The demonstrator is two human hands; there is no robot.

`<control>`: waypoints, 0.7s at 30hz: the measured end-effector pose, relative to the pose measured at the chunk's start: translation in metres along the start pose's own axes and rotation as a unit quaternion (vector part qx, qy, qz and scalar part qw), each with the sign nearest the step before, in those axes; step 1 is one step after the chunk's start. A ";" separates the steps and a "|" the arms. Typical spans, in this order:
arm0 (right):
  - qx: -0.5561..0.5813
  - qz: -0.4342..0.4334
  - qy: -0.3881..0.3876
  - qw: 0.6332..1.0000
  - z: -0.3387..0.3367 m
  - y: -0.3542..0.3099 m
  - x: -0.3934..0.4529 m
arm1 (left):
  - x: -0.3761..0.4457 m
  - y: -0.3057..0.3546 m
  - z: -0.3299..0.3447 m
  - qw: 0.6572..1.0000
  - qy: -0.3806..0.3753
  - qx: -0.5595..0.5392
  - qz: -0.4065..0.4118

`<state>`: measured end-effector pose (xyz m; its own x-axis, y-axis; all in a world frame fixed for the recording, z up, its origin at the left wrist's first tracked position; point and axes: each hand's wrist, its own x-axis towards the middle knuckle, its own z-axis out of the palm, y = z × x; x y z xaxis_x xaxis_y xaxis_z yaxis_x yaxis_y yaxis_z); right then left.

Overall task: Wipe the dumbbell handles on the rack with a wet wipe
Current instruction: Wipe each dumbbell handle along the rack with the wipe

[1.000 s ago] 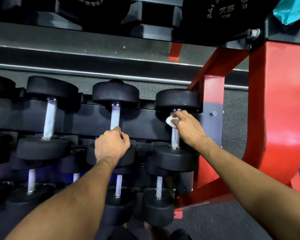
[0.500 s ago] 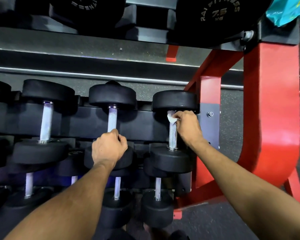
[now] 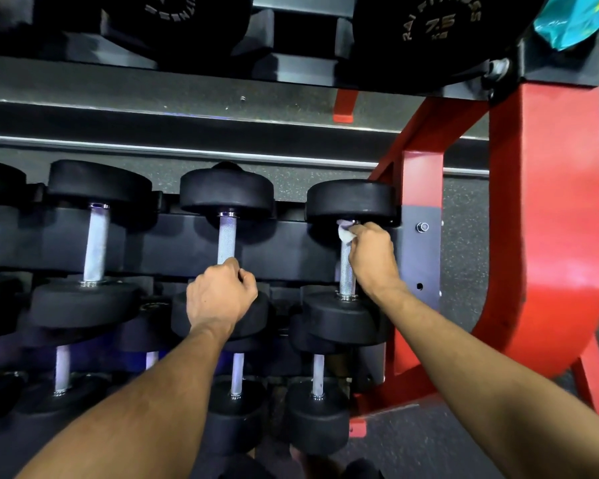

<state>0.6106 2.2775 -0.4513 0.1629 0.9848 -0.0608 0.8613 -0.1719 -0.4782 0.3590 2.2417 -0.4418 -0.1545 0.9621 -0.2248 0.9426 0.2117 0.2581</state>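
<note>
Black dumbbells with silver knurled handles lie in rows on a red and black rack (image 3: 540, 236). My right hand (image 3: 372, 255) holds a crumpled white wet wipe (image 3: 344, 233) wrapped round the top of the rightmost dumbbell's handle (image 3: 346, 276), just under its far head. My left hand (image 3: 220, 295) grips the lower end of the middle dumbbell's handle (image 3: 226, 240), over its near head. A third dumbbell handle (image 3: 96, 245) stands untouched to the left.
A lower shelf holds several smaller dumbbells (image 3: 317, 409). The shelf above carries large black dumbbells, one marked 7.5 kg (image 3: 440, 25). A teal packet (image 3: 567, 22) lies at the top right. Grey speckled floor (image 3: 464, 229) shows behind the rack.
My right hand has slid the wipe up the rightmost handle toward the far head. My left hand has kept its grip on the middle handle.
</note>
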 end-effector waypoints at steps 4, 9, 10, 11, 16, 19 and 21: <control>-0.066 0.009 -0.062 0.996 0.004 0.008 -0.033 | 0.001 -0.001 0.001 1.000 0.003 0.003 0.004; -0.028 -0.021 -0.038 0.999 0.003 0.017 -0.005 | 0.001 0.000 0.003 1.000 0.005 0.006 0.006; -0.015 -0.016 -0.024 0.999 0.003 0.018 0.005 | 0.001 0.000 0.003 1.000 0.006 0.006 0.006; -0.009 -0.007 -0.018 1.000 0.001 0.016 0.012 | 0.002 -0.001 0.003 1.000 0.008 0.006 0.005; -0.013 0.002 -0.070 0.997 0.006 0.023 -0.011 | 0.001 -0.001 0.002 1.000 0.007 0.001 0.004; 0.012 0.041 -0.113 0.993 0.011 0.027 -0.037 | 0.002 -0.002 0.003 1.000 0.008 0.003 0.006; 0.026 0.067 -0.103 0.992 0.011 0.025 -0.034 | 0.002 -0.001 0.004 1.000 0.007 0.004 0.006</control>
<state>0.6216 2.2396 -0.4711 0.1678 0.9386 -0.3013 0.8116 -0.3051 -0.4983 0.3586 2.2425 -0.4460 -0.1470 0.9671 -0.2075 0.9466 0.1984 0.2542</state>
